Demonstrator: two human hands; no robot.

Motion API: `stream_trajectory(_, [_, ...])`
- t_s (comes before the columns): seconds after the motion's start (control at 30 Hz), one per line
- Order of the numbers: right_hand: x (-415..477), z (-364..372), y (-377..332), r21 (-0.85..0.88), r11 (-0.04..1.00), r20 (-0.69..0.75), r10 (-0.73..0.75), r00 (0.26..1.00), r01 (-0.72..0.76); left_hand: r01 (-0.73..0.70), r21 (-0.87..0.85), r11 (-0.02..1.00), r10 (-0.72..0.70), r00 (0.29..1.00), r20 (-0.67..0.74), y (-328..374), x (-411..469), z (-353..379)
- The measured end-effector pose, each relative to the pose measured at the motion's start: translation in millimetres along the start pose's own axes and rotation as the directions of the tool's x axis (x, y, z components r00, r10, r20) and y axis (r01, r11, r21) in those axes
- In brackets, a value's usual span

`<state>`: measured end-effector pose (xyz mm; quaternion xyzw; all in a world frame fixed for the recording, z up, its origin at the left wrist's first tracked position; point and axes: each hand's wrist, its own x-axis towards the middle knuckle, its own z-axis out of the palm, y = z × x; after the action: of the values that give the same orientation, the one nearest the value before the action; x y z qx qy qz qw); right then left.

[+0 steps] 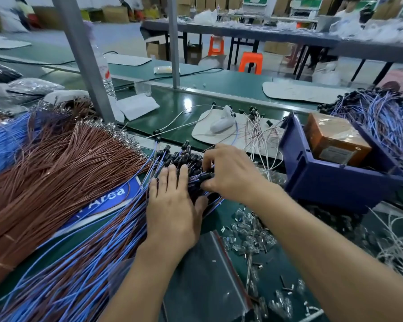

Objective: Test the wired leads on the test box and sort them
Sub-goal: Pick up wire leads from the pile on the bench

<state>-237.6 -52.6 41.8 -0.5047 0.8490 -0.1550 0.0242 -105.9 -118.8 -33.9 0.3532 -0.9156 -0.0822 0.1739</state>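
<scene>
Head view: left hand (172, 205) presses flat, fingers straight, on the leads (98, 252) (blue and brown). Right hand (230, 175) pinches one black-capped end (206, 176).

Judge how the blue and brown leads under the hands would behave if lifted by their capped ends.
Probably floppy: the leads are thin and curve loosely. Likely to snag, since they lie crossed in a dense bundle under the flat left hand. The black caps, where the right hand pinches, look small, so one lead is probably light.
</scene>
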Motion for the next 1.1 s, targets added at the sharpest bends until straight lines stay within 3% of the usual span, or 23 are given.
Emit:
stream_trajectory(0.2, [-18.5, -24.8, 2.6, 0.092, 0.995, -0.064, 0.038, 0.997, -0.032, 0.01, -0.117, 0.993, -0.031, 0.985, -0.171, 10.1, -0.1, -8.7])
stream_trajectory(0.33, [-31.5, -40.2, 2.5, 0.042, 0.995, -0.24, 0.099, 0.966, -0.092, -0.039, -0.185, 0.982, -0.017, 0.956, -0.292, 15.0, -2.5, -13.4])
stream_trajectory(0.43, [-42.4, -65.5, 7.5, 0.161, 0.979, -0.38, 0.178, 0.908, -0.124, -0.028, -0.217, 0.976, -0.035, 0.96, -0.279, 16.3, -4.4, -15.1])
stream_trajectory(0.53, [-56.3, -87.4, 18.7, 0.285, 0.949, -0.42, 0.254, 0.871, -0.139, -0.022, -0.251, 0.968, -0.055, 0.954, -0.293, 21.1, -6.9, -18.7])
stream_trajectory(0.7, [-92.7, -95.3, 36.1, 0.557, 0.822, -0.37, 0.372, 0.851, -0.117, -0.221, -0.206, 0.953, 0.154, 0.942, -0.299, 45.1, -16.1, -19.6])
stream_trajectory(0.8, [-112.9, -99.5, 47.3, 0.68, 0.73, -0.371, 0.425, 0.826, -0.071, -0.329, -0.262, 0.907, 0.239, 0.916, -0.322, 56.4, -20.2, -16.3])
stream_trajectory(0.97, [-147.4, -111.1, 78.3, 0.826, 0.564, -0.394, 0.548, 0.738, 0.022, -0.383, -0.43, 0.818, 0.179, 0.879, -0.441, 58.0, -21.1, -20.4])
stream_trajectory(1.1, [-185.7, -101.5, 100.7, 0.835, 0.548, -0.368, 0.617, 0.695, -0.044, -0.347, -0.699, 0.626, 0.101, 0.924, -0.368, 71.5, -26.6, -42.0])
